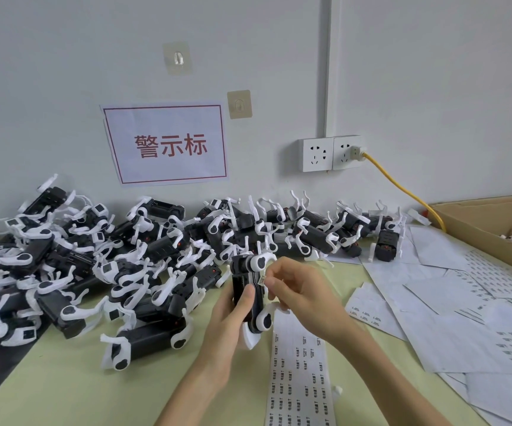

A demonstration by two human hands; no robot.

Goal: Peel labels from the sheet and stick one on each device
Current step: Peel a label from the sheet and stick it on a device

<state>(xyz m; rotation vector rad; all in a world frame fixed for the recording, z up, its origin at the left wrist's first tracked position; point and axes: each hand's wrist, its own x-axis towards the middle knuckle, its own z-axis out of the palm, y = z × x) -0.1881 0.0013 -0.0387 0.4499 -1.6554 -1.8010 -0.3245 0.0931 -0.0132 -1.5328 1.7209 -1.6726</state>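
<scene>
My left hand (pixel 228 321) grips a black-and-white device (pixel 250 290) upright above the table, thumb on its front. My right hand (pixel 294 285) pinches a small label (pixel 261 280) between thumb and fingertips and holds it against the device's upper right side. A long label sheet (pixel 299 370) with rows of small printed labels lies on the table just below my hands. A big pile of the same devices (pixel 110 256) covers the table's left and back.
Used and spare label sheets (pixel 463 302) are spread over the right of the green table (pixel 64 379). A cardboard box (pixel 494 229) holding more devices stands at the far right. A yellow cable (pixel 402 186) runs from the wall socket (pixel 331 153). A red-lettered sign (pixel 168 144) hangs on the wall.
</scene>
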